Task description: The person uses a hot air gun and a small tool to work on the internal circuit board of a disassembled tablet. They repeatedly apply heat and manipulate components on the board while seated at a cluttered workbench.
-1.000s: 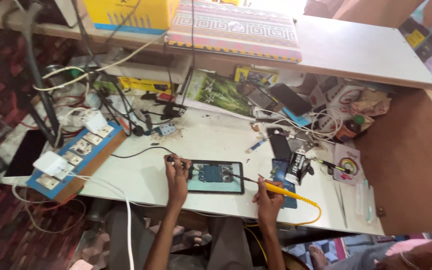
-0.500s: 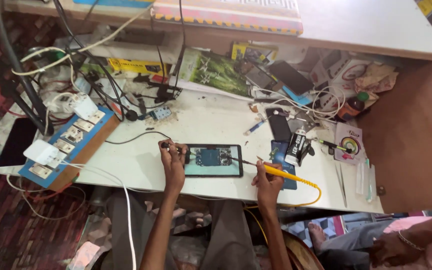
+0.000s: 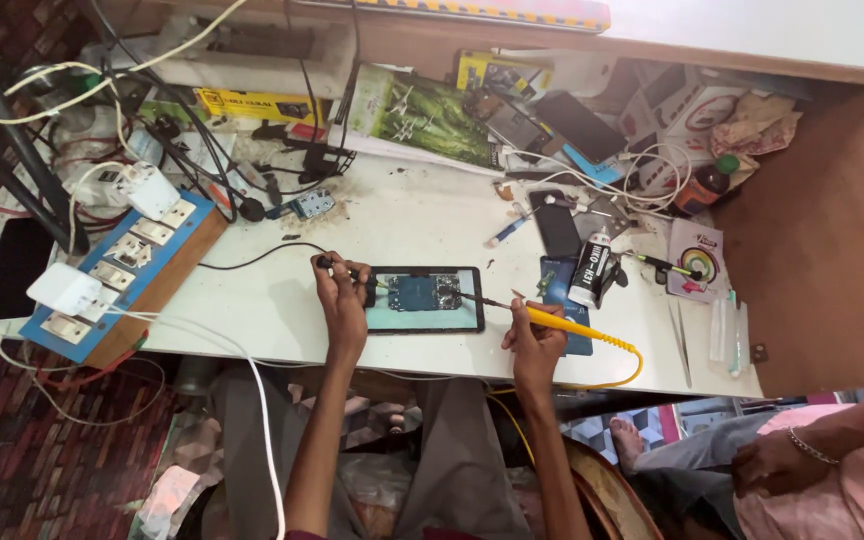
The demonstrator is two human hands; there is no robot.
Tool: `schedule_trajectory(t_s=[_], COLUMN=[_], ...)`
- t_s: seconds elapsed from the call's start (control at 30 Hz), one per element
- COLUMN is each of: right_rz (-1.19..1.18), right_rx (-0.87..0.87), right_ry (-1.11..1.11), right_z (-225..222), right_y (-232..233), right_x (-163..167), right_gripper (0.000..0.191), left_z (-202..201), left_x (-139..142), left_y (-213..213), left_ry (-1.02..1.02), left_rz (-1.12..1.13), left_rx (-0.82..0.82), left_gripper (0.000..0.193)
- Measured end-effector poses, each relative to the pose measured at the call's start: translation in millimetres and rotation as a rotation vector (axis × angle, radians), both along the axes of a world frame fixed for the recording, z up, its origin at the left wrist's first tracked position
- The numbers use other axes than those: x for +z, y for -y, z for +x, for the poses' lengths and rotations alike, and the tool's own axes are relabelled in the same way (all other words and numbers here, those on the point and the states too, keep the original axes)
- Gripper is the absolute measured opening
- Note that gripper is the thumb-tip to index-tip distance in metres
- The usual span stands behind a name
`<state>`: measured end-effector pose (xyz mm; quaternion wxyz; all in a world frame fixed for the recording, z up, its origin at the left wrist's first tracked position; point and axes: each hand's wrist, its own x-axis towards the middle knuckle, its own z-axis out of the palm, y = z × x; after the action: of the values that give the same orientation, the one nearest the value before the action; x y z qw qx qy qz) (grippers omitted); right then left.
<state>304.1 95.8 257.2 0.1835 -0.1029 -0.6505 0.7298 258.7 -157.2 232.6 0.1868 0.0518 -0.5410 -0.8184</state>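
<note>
Landmark: one opened phone [image 3: 424, 298], back cover off, flat on the white bench [image 3: 282, 310].

Far left of the phone: one blue switchboard [image 3: 122, 265] carrying two white adapters.

At the phone's left edge: left hand [image 3: 340, 292], fingers curled together around one black probe [image 3: 344, 267], tip towards the circuit board.

At the phone's right edge: right hand [image 3: 534, 340], fingers pinching one yellow-handled soldering iron [image 3: 552, 322], tip over the board.

Right of the phone: one black bottle [image 3: 588, 270], one pair of tweezers [image 3: 679, 340].

Far right: another person's hand [image 3: 767, 462].
</note>
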Motion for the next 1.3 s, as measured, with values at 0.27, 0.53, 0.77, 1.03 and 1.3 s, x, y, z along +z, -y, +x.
schedule_trajectory(t_s=[0.27,0.53,0.77,1.03,1.3], right_rz=[0.024,0.044,0.075,-0.023,-0.002], right_rx=[-0.006,-0.014,0.002,-0.044,-0.024], right_ry=[0.032,0.008,0.006,-0.086,-0.081], right_z=[2.1,8.1,12.5,5.3,4.9], right_y=[4.9,15.6,18.3,16.0,14.8], right_x=[-2.6,0.8,0.9,-10.2,-12.2], right_gripper=[0.021,0.021,0.019,0.019,0.019], left_z=[-5.7,4.8,11.3,8.3,7.6], left_x=[-1.5,3.7,8.8,4.7,6.6], left_y=[5.3,11.3,12.7,15.9,17.6], left_ry=[-0.034,-0.061,-0.103,-0.133,-0.101], left_rz=[0.050,-0.034,-0.033,-0.006,0.001], left_rx=[0.006,0.002,0.004,0.000,-0.008], left_gripper=[0.028,0.032,0.032,0.027,0.026])
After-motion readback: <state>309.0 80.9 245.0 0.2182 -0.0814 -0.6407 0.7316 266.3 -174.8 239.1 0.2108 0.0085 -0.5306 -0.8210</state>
